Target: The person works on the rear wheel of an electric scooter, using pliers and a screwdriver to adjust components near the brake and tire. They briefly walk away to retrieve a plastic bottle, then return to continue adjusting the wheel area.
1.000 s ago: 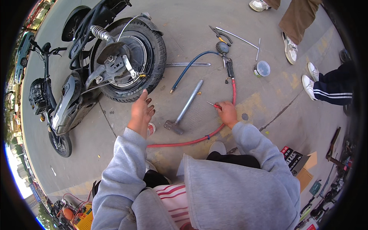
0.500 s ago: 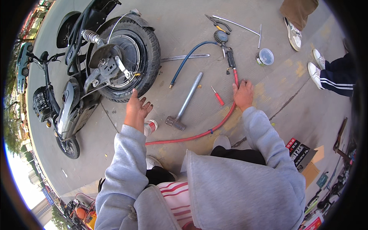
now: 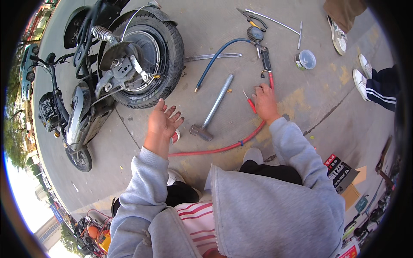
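Observation:
My left hand (image 3: 164,122) is turned palm up just below the black tyre (image 3: 173,60) of a scooter lying on its side; its fingers are spread, dark with grime and hold nothing. My right hand (image 3: 265,104) reaches over the ground with fingers loosely bent and apart, beside the red handle of a small screwdriver (image 3: 251,105). Under that hand runs a red air hose (image 3: 223,148), joined to a tyre inflator with a round gauge (image 3: 255,34) and a blue hose (image 3: 211,65). Between my hands lies a hammer (image 3: 218,101) with a metal tube handle.
Farther off lie pliers (image 3: 253,19), a T-handle wrench (image 3: 279,23), a long flat tyre lever (image 3: 217,56) and a clear tub (image 3: 306,59). Two people's shoes (image 3: 337,38) are at the upper right. A cardboard box (image 3: 350,195) sits right of me.
My right hand has shifted left from the hose toward the screwdriver, its fingers bending more. The left hand stays palm up near the tyre. The whole view has shifted slightly.

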Action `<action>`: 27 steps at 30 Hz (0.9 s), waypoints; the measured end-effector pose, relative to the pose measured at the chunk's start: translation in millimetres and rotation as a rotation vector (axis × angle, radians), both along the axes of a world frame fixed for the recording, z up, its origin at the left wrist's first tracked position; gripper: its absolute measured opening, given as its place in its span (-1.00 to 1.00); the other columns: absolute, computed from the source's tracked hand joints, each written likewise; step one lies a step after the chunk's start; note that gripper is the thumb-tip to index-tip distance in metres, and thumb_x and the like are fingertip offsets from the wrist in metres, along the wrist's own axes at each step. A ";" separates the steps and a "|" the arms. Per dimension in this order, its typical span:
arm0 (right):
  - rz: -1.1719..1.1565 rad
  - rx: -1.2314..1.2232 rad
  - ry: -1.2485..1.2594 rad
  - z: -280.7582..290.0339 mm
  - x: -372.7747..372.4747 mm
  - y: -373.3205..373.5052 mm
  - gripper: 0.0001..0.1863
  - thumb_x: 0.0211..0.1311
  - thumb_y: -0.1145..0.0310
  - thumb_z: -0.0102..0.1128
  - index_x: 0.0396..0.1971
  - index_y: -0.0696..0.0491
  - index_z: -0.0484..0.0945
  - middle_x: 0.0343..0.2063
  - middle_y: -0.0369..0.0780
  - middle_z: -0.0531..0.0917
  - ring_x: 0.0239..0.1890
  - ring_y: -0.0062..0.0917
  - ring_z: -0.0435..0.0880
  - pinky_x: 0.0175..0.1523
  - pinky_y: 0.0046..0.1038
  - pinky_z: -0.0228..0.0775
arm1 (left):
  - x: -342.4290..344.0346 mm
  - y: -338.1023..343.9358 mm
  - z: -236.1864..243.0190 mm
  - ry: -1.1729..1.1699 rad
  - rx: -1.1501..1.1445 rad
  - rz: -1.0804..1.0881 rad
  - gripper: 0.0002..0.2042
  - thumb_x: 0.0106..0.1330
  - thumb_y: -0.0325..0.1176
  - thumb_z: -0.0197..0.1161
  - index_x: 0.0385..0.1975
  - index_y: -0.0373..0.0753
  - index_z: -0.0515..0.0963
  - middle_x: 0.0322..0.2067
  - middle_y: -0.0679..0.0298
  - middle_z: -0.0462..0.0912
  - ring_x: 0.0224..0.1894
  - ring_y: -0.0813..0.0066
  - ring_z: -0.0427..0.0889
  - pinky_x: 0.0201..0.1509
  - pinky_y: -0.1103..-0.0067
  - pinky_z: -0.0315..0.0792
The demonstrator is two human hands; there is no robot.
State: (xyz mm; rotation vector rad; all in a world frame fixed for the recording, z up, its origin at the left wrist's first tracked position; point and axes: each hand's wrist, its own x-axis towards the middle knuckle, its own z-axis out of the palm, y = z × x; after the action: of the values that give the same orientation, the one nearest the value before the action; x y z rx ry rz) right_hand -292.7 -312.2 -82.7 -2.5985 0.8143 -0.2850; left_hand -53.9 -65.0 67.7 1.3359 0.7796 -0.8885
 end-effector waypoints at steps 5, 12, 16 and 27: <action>-0.018 -0.076 0.079 -6.3 11.2 2.7 -0.39 0.16 0.06 0.28 0.10 0.19 0.50 0.08 -0.03 0.43 0.04 -0.17 0.46 0.17 -0.26 0.34 | -7.7 0.0 18.5 -0.074 -0.014 -0.075 -0.46 0.44 -0.02 0.06 0.21 -0.26 0.14 0.32 -0.09 0.18 0.39 -0.24 0.10 0.40 -0.04 0.07; -0.017 0.123 0.343 25.3 20.0 -10.4 -0.48 0.24 -0.03 0.17 -0.13 0.18 0.59 -0.10 -0.05 0.55 0.00 -0.17 0.53 0.03 -0.19 0.40 | -3.2 3.0 32.2 -0.108 -0.039 -0.062 -0.64 0.45 -0.02 0.05 -0.04 -0.20 0.32 0.26 -0.05 0.28 0.30 -0.14 0.24 0.36 -0.02 0.15; -0.245 0.145 0.049 35.3 38.0 -59.4 -0.68 0.30 0.16 0.17 -0.19 0.13 0.58 -0.17 -0.02 0.59 -0.11 -0.13 0.59 -0.09 -0.15 0.46 | -5.1 6.5 34.8 -0.114 -0.049 -0.048 -0.63 0.46 -0.03 0.04 0.00 -0.20 0.30 0.26 -0.07 0.29 0.27 -0.11 0.28 0.33 0.00 0.20; -0.259 -0.050 0.028 -41.8 182.9 -260.0 -0.44 0.13 0.13 0.35 0.10 0.08 0.51 -0.01 0.05 0.59 0.09 -0.02 0.53 0.15 -0.14 0.40 | -21.7 40.5 70.8 -0.100 0.094 0.087 -0.57 0.49 -0.13 0.00 0.20 -0.27 0.22 0.27 -0.09 0.26 0.29 -0.08 0.29 0.27 0.08 0.30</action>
State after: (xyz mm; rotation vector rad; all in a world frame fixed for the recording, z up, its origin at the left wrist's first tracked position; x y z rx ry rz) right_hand -109.8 -572.2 -124.5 -2.5462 1.1706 -0.3465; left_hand -75.7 -24.5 138.4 1.4068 0.8032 -0.7178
